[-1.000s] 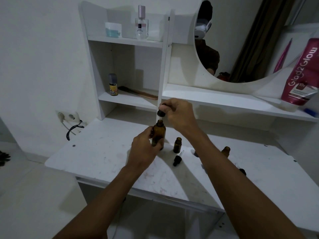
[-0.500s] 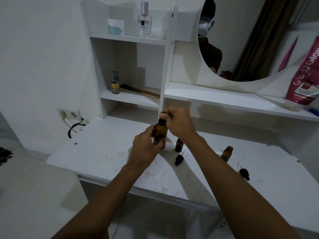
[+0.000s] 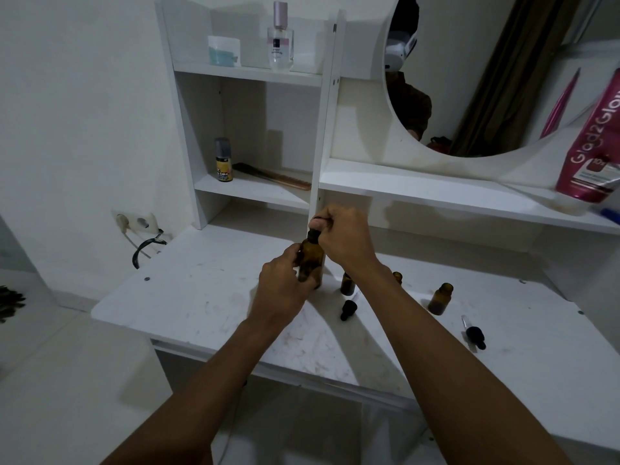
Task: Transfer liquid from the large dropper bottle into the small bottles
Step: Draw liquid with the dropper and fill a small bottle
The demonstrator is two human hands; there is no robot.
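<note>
The large amber dropper bottle (image 3: pixel 311 260) stands upright on the white table (image 3: pixel 188 297). My left hand (image 3: pixel 283 283) grips its body. My right hand (image 3: pixel 342 239) pinches the black dropper cap (image 3: pixel 314 233), which sits on the bottle's neck. Three small amber bottles stand uncapped to the right: one (image 3: pixel 347 284) partly behind my right wrist, one (image 3: pixel 397 277) just behind my forearm, one (image 3: pixel 440 298) further right. Two small black droppers lie on the table, one (image 3: pixel 348 309) below the nearest small bottle and one (image 3: pixel 474 335) at the right.
White shelves rise behind the table, holding a small spray can (image 3: pixel 223 160), a comb (image 3: pixel 273 176), a perfume bottle (image 3: pixel 280 38) and a jar (image 3: pixel 223 51). A pink tube (image 3: pixel 593 142) leans on the right shelf under a round mirror (image 3: pixel 486 72). A wall socket with a cable (image 3: pixel 137 223) sits left.
My right hand lowered the dropper cap from above the large bottle onto its neck. My left hand has kept hold of the bottle.
</note>
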